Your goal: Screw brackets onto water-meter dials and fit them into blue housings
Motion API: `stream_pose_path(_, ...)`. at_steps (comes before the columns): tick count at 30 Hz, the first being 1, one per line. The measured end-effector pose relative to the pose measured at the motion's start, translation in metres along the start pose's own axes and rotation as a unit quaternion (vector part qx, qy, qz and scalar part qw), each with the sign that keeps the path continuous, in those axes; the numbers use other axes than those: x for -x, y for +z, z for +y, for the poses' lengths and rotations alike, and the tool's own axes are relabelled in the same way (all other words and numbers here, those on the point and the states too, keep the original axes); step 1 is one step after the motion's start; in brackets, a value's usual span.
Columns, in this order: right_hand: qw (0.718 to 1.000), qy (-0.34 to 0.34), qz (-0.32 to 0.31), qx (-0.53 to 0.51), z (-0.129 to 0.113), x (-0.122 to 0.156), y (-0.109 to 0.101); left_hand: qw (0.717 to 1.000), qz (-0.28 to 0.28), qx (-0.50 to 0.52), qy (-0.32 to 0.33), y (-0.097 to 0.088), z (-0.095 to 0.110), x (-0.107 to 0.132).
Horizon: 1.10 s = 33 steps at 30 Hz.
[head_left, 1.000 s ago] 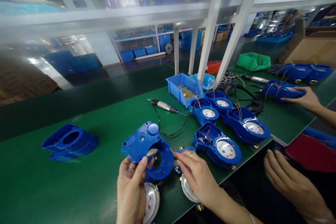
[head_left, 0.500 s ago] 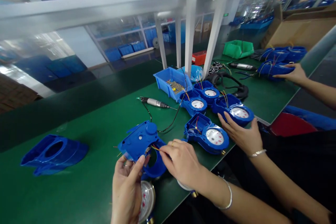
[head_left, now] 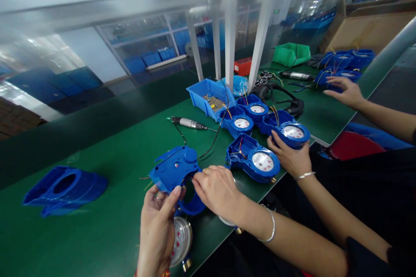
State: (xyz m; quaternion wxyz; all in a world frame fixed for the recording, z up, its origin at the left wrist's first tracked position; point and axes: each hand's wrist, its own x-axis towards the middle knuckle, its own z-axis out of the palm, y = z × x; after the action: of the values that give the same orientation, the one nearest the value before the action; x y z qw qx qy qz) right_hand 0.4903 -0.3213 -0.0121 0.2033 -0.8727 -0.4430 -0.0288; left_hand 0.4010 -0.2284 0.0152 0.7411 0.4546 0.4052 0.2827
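My left hand [head_left: 157,220] grips the lower edge of a blue plastic meter cover [head_left: 175,169] and holds it tilted above the green bench. My right hand [head_left: 216,190] is closed in a pinch at the cover's round opening, on thin wires whose coloured ends [head_left: 145,180] poke out at the cover's left side. Under my hands lie two round meter dials with glass faces, the left dial [head_left: 182,240] and a second dial [head_left: 227,221] mostly hidden by my right wrist.
A co-worker's hand [head_left: 289,158] rests between two of several blue wired meters [head_left: 255,160]. Another hand [head_left: 344,91] reaches meters at far right. A blue screw bin [head_left: 198,91], an electric screwdriver [head_left: 188,123], stacked blue covers [head_left: 63,188] and white posts [head_left: 229,30] stand around.
My right hand moved left from the bench edge to the cover's opening and pinched the wires. A co-worker's hand came up from the lap to the meters. The view swung right.
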Motion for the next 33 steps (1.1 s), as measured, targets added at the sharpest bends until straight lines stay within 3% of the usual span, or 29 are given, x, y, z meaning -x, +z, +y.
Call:
stream_pose_path(10, 0.999, 0.029, 0.04, 0.018, -0.001, 0.002, 0.002, 0.999, -0.032, -0.011, 0.013, -0.008, -0.006, -0.006)
stream_pose_path(25, 0.999, 0.03, 0.031, 0.009, -0.002, 0.004, 0.003, 0.999, -0.038, -0.011, 0.004, -0.008, -0.003, -0.005)
stream_pose_path(33, 0.999, 0.047, 0.027, -0.005, -0.002, 0.007, -0.001, 0.998, -0.018, -0.02, 0.06, -0.007, -0.009, -0.001)
